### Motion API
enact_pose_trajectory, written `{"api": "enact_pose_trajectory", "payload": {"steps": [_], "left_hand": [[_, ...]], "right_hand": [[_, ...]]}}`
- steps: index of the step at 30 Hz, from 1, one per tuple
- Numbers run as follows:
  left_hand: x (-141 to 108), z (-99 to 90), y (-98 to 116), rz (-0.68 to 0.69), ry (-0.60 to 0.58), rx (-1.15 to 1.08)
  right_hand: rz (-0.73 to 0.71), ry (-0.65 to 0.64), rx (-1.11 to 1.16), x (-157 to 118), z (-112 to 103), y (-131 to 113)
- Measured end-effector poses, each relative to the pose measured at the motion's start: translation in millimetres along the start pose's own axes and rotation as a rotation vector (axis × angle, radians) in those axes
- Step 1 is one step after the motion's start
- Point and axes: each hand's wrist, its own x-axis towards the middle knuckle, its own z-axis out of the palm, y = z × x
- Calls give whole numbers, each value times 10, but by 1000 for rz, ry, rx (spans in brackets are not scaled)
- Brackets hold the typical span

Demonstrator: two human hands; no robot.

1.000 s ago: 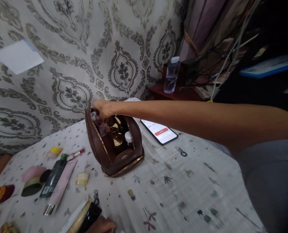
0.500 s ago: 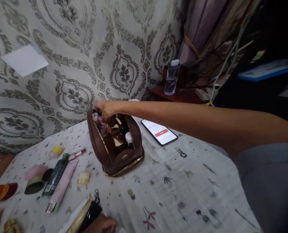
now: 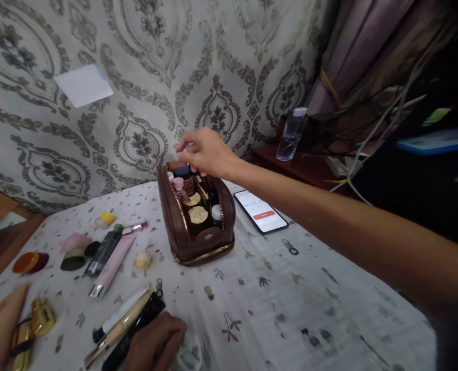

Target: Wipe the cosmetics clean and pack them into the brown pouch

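My right hand hovers over the back of an unzipped brown bag, its fingers loosely bent and apart with nothing visible between them. Inside the bag are gold-topped jars, a white-capped jar, a pink-capped container and a dark blue-capped one. My left hand rests low on the patterned cloth, fingers loosely spread, against a black tube. A beige tube and a white tube lie beside it. Something translucent sits by its fingertips.
Left of the bag lie a pink tube, a green bottle, several small jars and gold containers. A phone lies right of the bag. Behind stand a clear bottle and cables.
My right hand has lifted out of the bag and uncovered its contents. The camera view has shifted, bringing more of the items at the lower left into sight. My left hand stays near the tubes.
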Motion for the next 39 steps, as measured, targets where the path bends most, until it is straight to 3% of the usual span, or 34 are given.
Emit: {"api": "enact_pose_trajectory", "payload": {"steps": [5, 8, 14, 19, 25, 31, 35, 39], "left_hand": [[23, -98, 235, 15, 7, -63], [12, -169, 350, 15, 17, -113], [-58, -441, 437, -11, 120, -104], [-156, -693, 326, -86, 253, -58], [-293, -1037, -55, -210, 401, 18], [-277, -1766, -812, -360, 689, 149], [-49, -2264, -1386, -455, 876, 192], [315, -2534, -1755, -517, 925, 232]], "right_hand": [[-21, 88, 204, -535, 93, -124], [-79, 72, 300, -877, 174, -246], [-133, -115, 373, -1454, 520, -440], [42, -302, 488, -1735, 975, -478], [242, -378, 684, -1888, 1385, -552], [345, -380, 732, -1979, 1628, -556], [392, -315, 760, -2016, 1757, -501], [422, -239, 754, -2058, 1816, -422]]}}
